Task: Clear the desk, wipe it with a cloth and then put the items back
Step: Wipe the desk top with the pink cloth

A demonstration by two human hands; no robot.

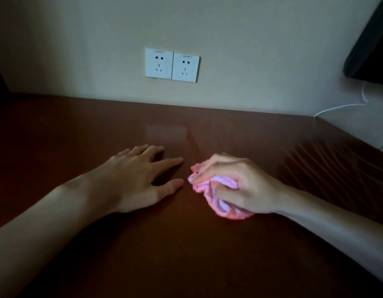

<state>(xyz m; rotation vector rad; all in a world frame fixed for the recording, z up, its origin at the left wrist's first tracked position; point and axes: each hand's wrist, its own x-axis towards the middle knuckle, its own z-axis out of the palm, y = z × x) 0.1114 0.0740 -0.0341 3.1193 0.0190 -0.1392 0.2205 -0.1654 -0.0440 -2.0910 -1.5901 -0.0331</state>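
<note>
A dark reddish-brown desk fills the lower part of the head view. My right hand grips a bunched pink cloth and holds it down against the desk surface, right of centre. My left hand rests flat on the desk just left of the cloth, fingers straight and spread, holding nothing. A small gap separates its thumb tip from the cloth. No other desk items are in sight.
The beige wall behind the desk carries a double white wall socket. A dark screen hangs at the upper right, with a white cable running down to the desk's right corner.
</note>
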